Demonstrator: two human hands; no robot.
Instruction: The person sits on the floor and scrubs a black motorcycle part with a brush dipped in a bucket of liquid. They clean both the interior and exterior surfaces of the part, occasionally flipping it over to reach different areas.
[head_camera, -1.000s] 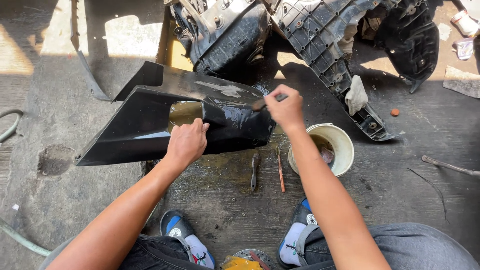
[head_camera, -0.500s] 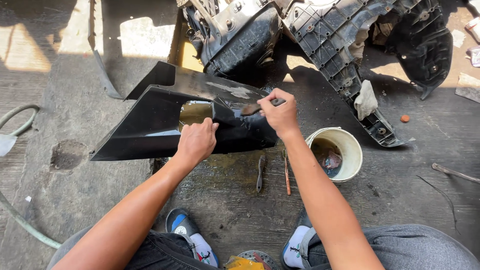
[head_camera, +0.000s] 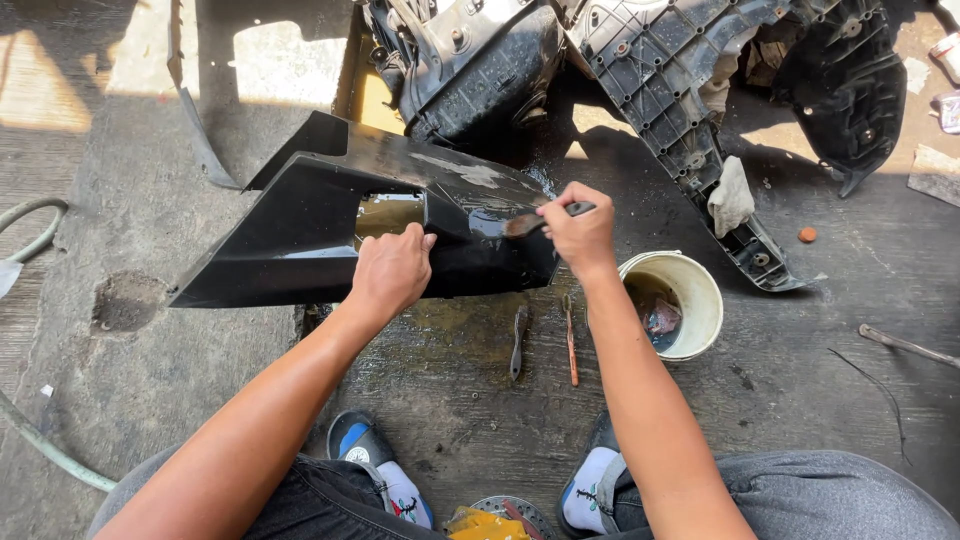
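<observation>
A glossy black plastic body panel (head_camera: 300, 230) lies on the wet concrete floor in front of me. My left hand (head_camera: 390, 270) presses on its near edge, beside a cut-out opening. My right hand (head_camera: 578, 232) grips a small brush (head_camera: 524, 224), whose bristles rest on the wet right part of the panel. My forearms reach in from the bottom of the view.
A cream bucket (head_camera: 690, 290) with liquid and a rag stands right of my right arm. Two thin tools (head_camera: 545, 340) lie on the floor below the panel. Larger black vehicle parts (head_camera: 690, 90) and a cloth (head_camera: 732, 195) lie behind. Hoses (head_camera: 40, 235) curve at left. My feet (head_camera: 385, 475) are below.
The view has shifted a little, so the panel sits more to the right. My right hand with the brush has moved slightly along the panel's wet surface. My left hand keeps its hold.
</observation>
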